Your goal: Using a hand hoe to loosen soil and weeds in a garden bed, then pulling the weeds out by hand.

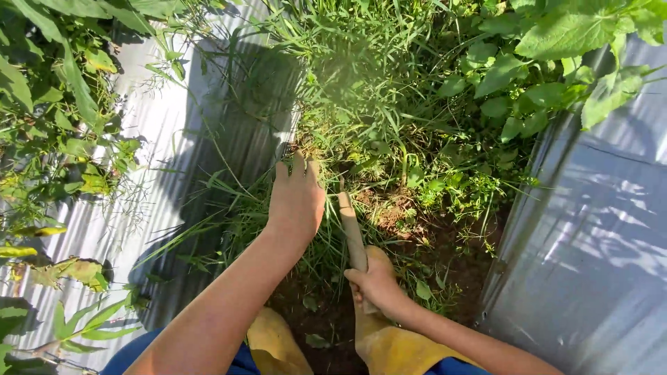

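My left hand (pixel 297 198) reaches forward and closes around a clump of tall green grass (pixel 326 149) at its base. My right hand (pixel 375 283) grips the pale wooden handle (pixel 351 232) of a tool that points up into the grass; its working end is hidden among the stems. Both hands are over a strip of weeds and bare brown soil (pixel 417 243). Yellow boots (pixel 392 344) show below my arms.
Silver plastic mulch sheets lie on both sides, at the left (pixel 167 139) and at the right (pixel 604 229). Leafy plants stand along the left edge (pixel 48 125) and at the top right (pixel 556 55). Dense grass fills the strip ahead.
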